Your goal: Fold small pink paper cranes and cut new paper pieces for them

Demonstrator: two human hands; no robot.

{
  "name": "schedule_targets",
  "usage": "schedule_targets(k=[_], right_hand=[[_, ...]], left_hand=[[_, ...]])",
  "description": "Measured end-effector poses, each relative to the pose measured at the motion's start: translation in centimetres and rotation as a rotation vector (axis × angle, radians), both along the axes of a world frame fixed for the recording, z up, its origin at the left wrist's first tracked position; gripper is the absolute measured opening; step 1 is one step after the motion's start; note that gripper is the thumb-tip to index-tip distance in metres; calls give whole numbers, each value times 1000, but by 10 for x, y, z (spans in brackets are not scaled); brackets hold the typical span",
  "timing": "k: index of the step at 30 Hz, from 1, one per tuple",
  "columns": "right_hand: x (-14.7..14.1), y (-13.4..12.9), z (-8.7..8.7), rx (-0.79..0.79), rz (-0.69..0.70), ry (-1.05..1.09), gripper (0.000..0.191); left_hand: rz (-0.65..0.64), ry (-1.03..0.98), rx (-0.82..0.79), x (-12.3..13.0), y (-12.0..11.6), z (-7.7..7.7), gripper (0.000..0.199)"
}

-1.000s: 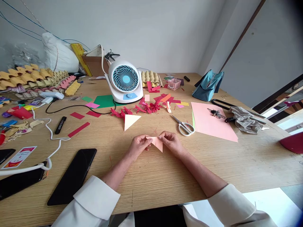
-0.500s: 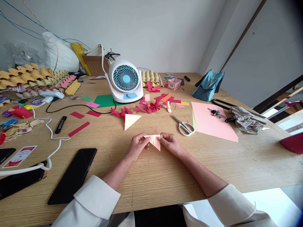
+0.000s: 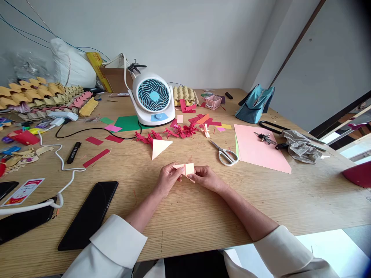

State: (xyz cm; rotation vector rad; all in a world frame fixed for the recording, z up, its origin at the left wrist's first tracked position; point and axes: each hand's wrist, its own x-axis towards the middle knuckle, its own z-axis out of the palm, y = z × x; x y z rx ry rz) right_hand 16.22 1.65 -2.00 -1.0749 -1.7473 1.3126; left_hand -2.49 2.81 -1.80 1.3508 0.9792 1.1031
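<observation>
A small piece of folded pink paper is held between my two hands above the table's front middle. My left hand pinches its left side, where a narrow point sticks out past the thumb. At the lower right, my right hand grips the paper with thumb and fingers. A squarish flap stands up on the right half, paler than the rest. Beyond the hands lies a cream paper triangle, touching crumpled red paper pieces. White-handled scissors rest to the right, blades pointing away.
A white fan stands at the back. Pink paper sheets carry keys on the right, near a blue bag. Several phones, one a black phone, a marker and a white cable occupy the left.
My right hand has shifted from the paper's upper right edge to its lower right. The right flap has turned upward, showing a paler square face.
</observation>
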Motion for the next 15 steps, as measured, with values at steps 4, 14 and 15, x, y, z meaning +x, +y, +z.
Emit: schedule_targets(k=[4,14,15], right_hand=[[3,0,-2,16,18,-50,48],[7,-2,4,-3,78,-48,50],[6,-2,5,-8,68,-45,50]], left_hand=[[25,-26,0,0,1,0,29],[30,-94,-65,-1,1,1,30],[23,-89,-65,-1,1,1,30]])
